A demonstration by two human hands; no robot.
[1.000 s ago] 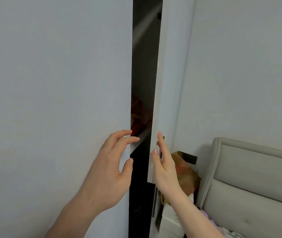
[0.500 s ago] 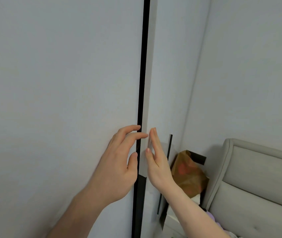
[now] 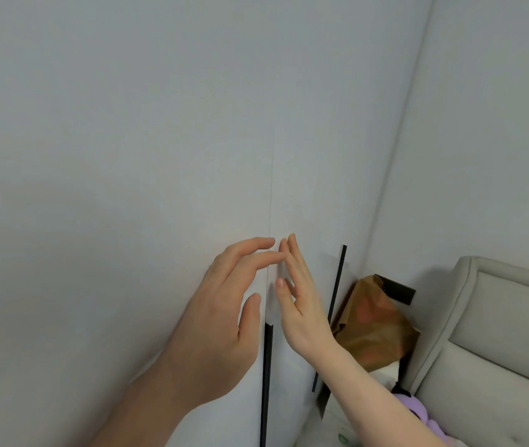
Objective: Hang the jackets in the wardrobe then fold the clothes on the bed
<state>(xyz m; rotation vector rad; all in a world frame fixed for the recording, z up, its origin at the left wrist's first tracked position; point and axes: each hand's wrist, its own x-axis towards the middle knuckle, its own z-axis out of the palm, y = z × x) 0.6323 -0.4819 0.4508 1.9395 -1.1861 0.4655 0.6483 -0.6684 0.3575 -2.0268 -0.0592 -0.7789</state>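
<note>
Both hands — left hand (image 3: pixel 221 314), right hand (image 3: pixel 301 304) — flat on wardrobe doors (image 3: pixel 160 156).

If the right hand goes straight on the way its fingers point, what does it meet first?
Probably the right wardrobe door: the right hand lies with straight fingers at its surface, close to the seam. Whether they touch already is unclear.

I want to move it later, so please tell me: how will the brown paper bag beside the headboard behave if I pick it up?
The brown paper bag looks creased and slumped, so it is probably floppy and may crumple under a grip. It bulges somewhat, so it likely holds something; the weight cannot be judged. It appears to lean in the corner, so it might sag when moved.
</note>
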